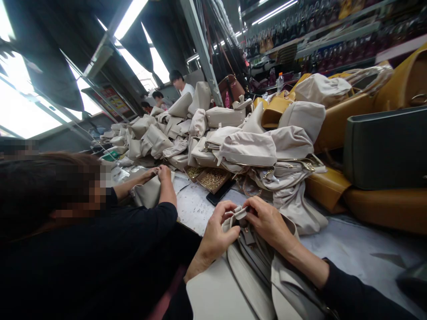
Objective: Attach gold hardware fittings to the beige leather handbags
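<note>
Nearest us, at six o'clock, is a cream leather bag point(213, 293) lying between our forearms. Our left hand point(211, 240) has thumb and forefinger closed round its mouth; our right hand point(268, 222) has fingertips clamped on a small cream leather tab point(240, 213) there. From our hands, a slumping heap of cream leather-and-cloth bags point(248, 146) stands in the way at twelve o'clock, covering much of the whitish tabletop point(190, 213). Mustard-yellow leather bags point(336, 120) and one boxy, dark grey-green bag point(383, 151) crowd two o'clock. One dark-topped co-worker point(83, 262) fills nine o'clock, two hands busy over a beige piece point(150, 191) at ten. At eleven we count two batches of tiny gold-coloured metal pieces point(212, 179), one flat black slab point(219, 194) beside them, and three distant people point(187, 88). One clear orange-capped bottle point(279, 83) stands beyond the heap; the overlapping cream bags we cannot count.
</note>
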A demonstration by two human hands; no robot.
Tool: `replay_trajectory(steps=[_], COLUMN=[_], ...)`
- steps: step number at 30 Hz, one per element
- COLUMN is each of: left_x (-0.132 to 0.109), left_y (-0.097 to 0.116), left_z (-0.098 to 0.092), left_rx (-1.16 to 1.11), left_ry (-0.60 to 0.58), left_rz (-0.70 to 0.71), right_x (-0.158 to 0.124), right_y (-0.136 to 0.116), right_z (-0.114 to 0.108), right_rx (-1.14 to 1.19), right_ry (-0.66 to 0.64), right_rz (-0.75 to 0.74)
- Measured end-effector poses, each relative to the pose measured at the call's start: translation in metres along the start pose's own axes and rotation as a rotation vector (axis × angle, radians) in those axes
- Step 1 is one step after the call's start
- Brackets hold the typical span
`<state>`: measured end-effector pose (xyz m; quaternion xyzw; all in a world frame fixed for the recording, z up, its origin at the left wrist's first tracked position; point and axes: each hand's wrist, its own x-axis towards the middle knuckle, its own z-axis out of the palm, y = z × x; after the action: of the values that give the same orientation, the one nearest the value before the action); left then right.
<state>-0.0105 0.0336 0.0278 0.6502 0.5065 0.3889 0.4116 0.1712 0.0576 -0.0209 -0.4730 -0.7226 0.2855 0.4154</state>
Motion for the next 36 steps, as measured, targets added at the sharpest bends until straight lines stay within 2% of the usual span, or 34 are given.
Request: replay_trajectory(steps=[3,6,12,16,21,28,36], left_x=[-0.005,-0.004,0.007,0.013,0.015,0.02,0.026], left_y=[-0.011,-0.016,-0.006,-0.009,-0.011,0.003,-0.003], left_z=[0.001,0.002,0.008,0.011,0.009,0.007,0.009], left_rx=[-0.046,-0.02,0.099,0.149,0.224,0.351,0.195], left_ry=[0.061,0.093,0.145,0.163,0.154,0.136,0.169], left_rz=[-0.05,-0.037,-0.062,-0.073,-0.101,-0.116,-0.159], right_x=[0.001,0.002,0.008,0.013,0.018,0.026,0.034], right_y=[-0.005,-0.009,-0.011,-0.009,-0.01,-0.012,-0.004], right_z=[0.001,0.001,-0.001,-0.005,-0.01,-0.016,-0.018], right_rx=[-0.012,-0.012,-0.022,-0.019,-0.026,-0.004,0.027], right_ry=[0.016,0.031,0.028,0.008,-0.048,-0.114,-0.157], right_rz=[0.012,0.044,0.109,0.164,0.218,0.273,0.257])
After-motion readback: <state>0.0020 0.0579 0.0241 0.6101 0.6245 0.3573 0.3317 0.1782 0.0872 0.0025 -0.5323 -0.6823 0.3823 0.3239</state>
